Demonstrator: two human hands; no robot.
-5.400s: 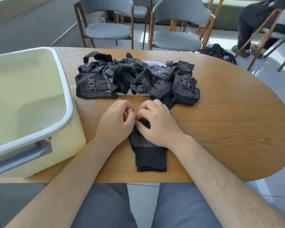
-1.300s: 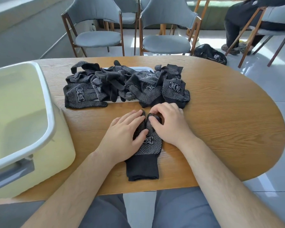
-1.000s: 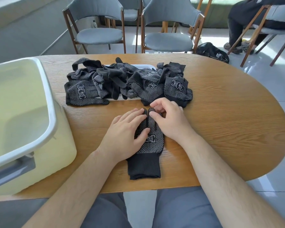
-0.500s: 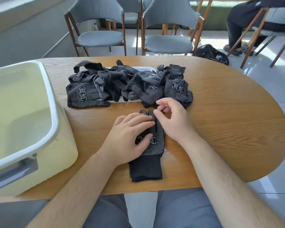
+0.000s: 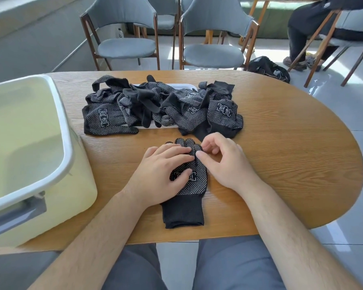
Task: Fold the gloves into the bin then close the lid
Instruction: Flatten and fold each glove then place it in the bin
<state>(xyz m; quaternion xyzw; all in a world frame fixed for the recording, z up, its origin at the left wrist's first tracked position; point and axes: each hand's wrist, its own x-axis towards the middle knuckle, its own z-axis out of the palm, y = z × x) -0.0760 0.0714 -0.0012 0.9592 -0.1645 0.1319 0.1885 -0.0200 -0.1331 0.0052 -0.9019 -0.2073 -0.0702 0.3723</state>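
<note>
A black dotted glove [image 5: 187, 197] lies flat on the wooden table [image 5: 281, 164], cuff toward me. My left hand [image 5: 161, 174] presses flat on its palm with fingers spread. My right hand [image 5: 222, 162] rests beside it, thumb and fingertips pinching at the glove's fingers. A heap of several black dotted gloves [image 5: 161, 107] lies further back, partly covering a white lid [image 5: 189, 86]. The pale yellow bin [image 5: 29, 153] stands open at the left.
Two grey chairs [image 5: 210, 38] stand behind the table. A black bag [image 5: 268, 69] lies on the floor at the right, near a seated person's legs [image 5: 302, 38]. The table's front edge runs just above my lap.
The glove has been spread out flat from a bunched state. My left hand slid onto its palm, and my right hand lifted slightly to pinch at the fingers.
</note>
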